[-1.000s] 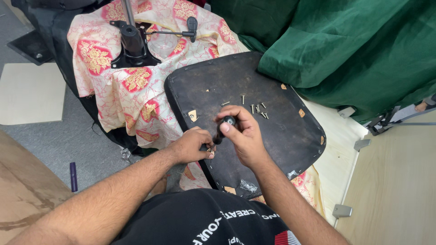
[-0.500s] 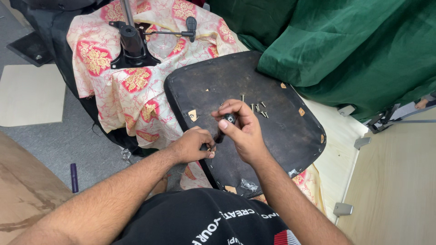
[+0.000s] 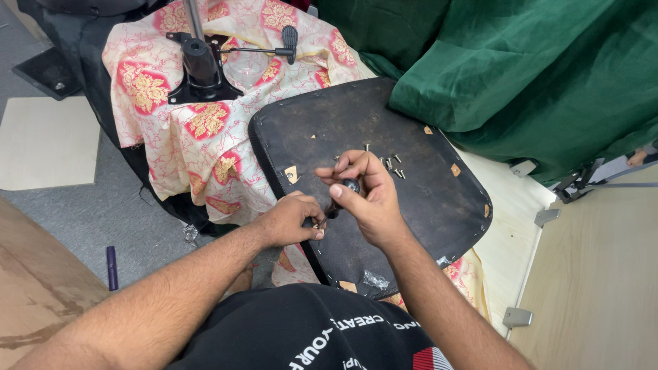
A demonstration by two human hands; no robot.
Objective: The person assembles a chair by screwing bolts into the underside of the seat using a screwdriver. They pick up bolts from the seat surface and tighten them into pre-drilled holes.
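Far left of the black upturned seat pan (image 3: 439, 199): grey floor (image 3: 89, 212), small dark purple stick (image 3: 111, 267) lying on it. Closer in, pink floral cloth (image 3: 205, 137) spread beneath, black metal chair mechanism with lever (image 3: 205, 65) resting on top. At the pan's near-left edge, left hand (image 3: 291, 220) pinched shut, fingertips on something small and hard to make out. Just right of it, over the pan's middle, right hand (image 3: 363, 199) curled tight around a dark-handled screwdriver (image 3: 343, 195), tip angled toward the left hand. Beyond the knuckles, loose silver screws (image 3: 392, 164) scattered on the pan. Far right, dark green cloth (image 3: 534, 68) heaped behind.
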